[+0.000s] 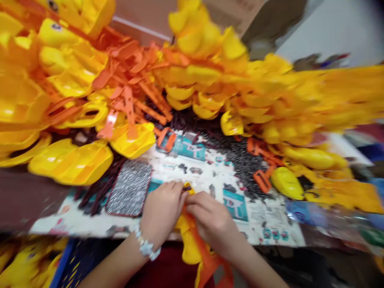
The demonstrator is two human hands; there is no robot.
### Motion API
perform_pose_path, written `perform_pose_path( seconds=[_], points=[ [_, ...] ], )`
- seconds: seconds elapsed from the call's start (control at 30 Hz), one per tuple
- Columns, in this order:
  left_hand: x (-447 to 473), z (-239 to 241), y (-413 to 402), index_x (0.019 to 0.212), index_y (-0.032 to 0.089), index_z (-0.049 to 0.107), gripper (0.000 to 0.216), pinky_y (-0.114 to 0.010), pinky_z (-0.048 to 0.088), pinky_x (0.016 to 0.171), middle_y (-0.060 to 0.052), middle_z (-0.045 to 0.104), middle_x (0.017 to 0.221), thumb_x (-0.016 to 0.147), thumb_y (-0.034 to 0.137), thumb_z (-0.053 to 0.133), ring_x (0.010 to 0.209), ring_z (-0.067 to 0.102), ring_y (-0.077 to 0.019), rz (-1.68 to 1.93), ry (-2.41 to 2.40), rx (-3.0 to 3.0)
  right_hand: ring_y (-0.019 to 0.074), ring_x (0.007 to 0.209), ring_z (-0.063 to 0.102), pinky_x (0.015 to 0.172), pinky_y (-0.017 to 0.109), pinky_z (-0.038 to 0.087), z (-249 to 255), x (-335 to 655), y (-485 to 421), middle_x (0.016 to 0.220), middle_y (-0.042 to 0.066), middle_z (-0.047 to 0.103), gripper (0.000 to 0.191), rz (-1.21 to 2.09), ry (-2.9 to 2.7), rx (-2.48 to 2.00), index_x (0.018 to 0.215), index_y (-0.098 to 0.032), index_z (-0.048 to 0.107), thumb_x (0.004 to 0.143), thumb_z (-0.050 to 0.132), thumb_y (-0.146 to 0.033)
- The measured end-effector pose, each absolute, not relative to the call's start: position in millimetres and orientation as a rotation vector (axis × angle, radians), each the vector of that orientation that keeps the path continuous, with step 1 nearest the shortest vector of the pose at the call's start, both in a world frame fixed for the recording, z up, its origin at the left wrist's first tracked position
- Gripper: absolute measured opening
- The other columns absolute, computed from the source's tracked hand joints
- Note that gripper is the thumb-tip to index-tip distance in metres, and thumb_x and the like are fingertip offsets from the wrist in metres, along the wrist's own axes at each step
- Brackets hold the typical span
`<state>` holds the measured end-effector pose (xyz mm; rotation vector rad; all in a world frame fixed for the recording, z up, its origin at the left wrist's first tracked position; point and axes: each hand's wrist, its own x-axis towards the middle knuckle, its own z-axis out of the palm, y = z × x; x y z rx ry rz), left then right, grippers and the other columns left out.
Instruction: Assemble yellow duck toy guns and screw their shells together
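Observation:
At the near edge of the table, my left hand point(163, 210) and my right hand point(211, 220) close together on a yellow and orange plastic toy point(190, 236). Its lower part hangs below the table edge toward my lap. My fingers pinch its upper end, where a small dark piece shows; the fingers and blur hide the details. Just left of my left hand lies a shallow tray point(130, 188) filled with small silvery metal pieces, possibly screws or pins. Printed paper point(207, 172) covers the table beneath.
Yellow duck-shaped shells point(72, 162) and orange plastic strips point(129, 100) pile up at left and behind. More yellow shells point(207, 80) form a long heap to the right. Small dark parts point(246, 160) are scattered mid-table. A blue crate point(64, 262) with yellow pieces stands below left.

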<state>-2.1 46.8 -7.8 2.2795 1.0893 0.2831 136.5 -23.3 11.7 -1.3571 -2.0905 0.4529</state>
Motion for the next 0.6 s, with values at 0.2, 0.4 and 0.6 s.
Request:
perform_pose_path(
  seconds=[0.2,0.4,0.6],
  points=[
    [-20.7,-47.1,60.0,0.117,0.019,0.056,0.031,-0.032,0.056,0.088,-0.009,0.066,0.117,0.088,0.022,0.043,0.105,0.066,-0.0207,0.686,0.767,2.139,0.0171,0.077,0.051,0.070,0.027,0.047,4.0,138.1,-13.9,0.085,0.006,0.056,0.026,0.201,-2.301,-1.254,0.084,-0.009,0.056,0.095,0.033,-0.012],
    [-34.0,-62.4,65.6,0.111,0.020,0.060,0.029,-0.021,0.057,0.081,-0.003,0.071,0.111,0.084,0.025,0.051,0.096,0.070,-0.0180,0.754,0.755,2.135,0.0187,0.086,0.052,0.072,0.025,0.048,-9.1,130.0,-20.1,0.101,0.010,0.054,0.023,0.181,-2.091,-1.362,0.100,-0.011,0.057,0.096,0.036,-0.018],
    [-31.5,-69.0,55.5,0.109,0.019,0.062,0.029,-0.023,0.059,0.075,-0.003,0.074,0.102,0.085,0.033,0.052,0.084,0.073,-0.0191,0.826,0.904,2.162,0.0106,0.082,0.055,0.076,0.017,0.047,0.9,124.0,-22.0,0.090,0.001,0.057,0.018,0.410,-1.776,-1.493,0.095,-0.017,0.056,0.089,0.041,-0.009]
  ],
)
